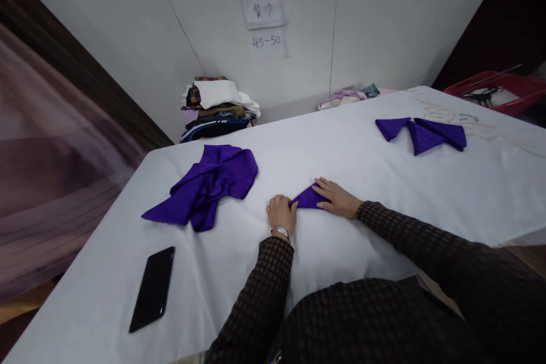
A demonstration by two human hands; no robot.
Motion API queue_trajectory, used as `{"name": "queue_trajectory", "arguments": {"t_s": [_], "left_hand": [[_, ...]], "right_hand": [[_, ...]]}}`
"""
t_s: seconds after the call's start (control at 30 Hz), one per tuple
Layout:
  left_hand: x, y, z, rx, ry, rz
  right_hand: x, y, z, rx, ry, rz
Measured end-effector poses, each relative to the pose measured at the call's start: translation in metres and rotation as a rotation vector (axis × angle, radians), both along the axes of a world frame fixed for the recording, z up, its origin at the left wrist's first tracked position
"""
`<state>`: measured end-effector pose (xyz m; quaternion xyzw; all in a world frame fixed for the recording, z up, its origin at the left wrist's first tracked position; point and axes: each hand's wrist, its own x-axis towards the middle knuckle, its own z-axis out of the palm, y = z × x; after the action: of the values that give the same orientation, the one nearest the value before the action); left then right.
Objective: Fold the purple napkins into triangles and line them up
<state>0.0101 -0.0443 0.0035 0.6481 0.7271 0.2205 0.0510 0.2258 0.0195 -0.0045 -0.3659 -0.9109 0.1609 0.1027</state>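
A purple napkin (309,198), folded into a small triangle, lies on the white tablecloth between my hands. My left hand (281,215) has its fingers curled at the left corner, with the thumb on the napkin's tip. On the right part of the cloth, my right hand (338,197) rests with fingers stretched and thumb apart, covering that end. Left of my hands is a loose, crumpled heap of purple napkins (217,179). Folded purple napkins (427,136) lie towards the back right.
A black phone (152,290) lies at the front left of the table (341,142). Behind the far edge are a stack of folded clothes (219,108) and more cloth (341,98). A red basket (503,88) stands at far right. Paper signs (264,5) hang on the wall.
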Motion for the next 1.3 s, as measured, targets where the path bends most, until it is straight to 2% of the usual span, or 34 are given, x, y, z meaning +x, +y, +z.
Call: {"name": "queue_trajectory", "arguments": {"t_s": [0.2,0.27,0.37,0.53,0.6,0.77,0.83,0.93,1.1,1.2,1.3], "left_hand": [[-0.002,0.001,-0.002,0.020,-0.074,-0.034],[-0.003,0.000,-0.003,0.038,-0.128,-0.059],[-0.005,-0.003,-0.004,0.035,-0.278,-0.062],[-0.007,-0.005,-0.006,0.015,-0.509,0.021],[-0.006,-0.005,-0.007,0.041,-0.642,0.031],[-0.004,0.000,-0.007,0.042,-1.157,0.070],[-0.005,0.001,-0.007,0.038,-1.243,0.089],[-0.007,0.001,-0.004,0.078,-1.239,0.077],[-0.005,-0.007,0.006,0.272,-1.039,-0.045],[-0.002,-0.013,0.011,0.331,-0.964,-0.139],[-0.001,-0.016,0.013,0.368,-0.936,-0.183]], "right_hand": [[0.001,0.010,-0.005,-0.032,0.200,-0.195],[0.002,0.014,-0.003,-0.102,0.277,-0.280],[0.004,0.021,0.005,-0.322,0.401,-0.389],[0.002,0.026,0.021,-0.729,0.550,-0.509],[-0.001,0.025,0.025,-0.798,0.580,-0.544],[-0.009,0.021,0.027,-0.892,0.678,-0.541],[-0.010,0.019,0.028,-0.937,0.758,-0.547],[-0.010,0.015,0.034,-1.006,0.902,-0.543],[-0.009,0.006,0.049,-1.083,1.026,-0.488],[-0.008,0.001,0.057,-1.065,1.025,-0.452],[-0.006,-0.001,0.064,-0.983,1.050,-0.399]]}}
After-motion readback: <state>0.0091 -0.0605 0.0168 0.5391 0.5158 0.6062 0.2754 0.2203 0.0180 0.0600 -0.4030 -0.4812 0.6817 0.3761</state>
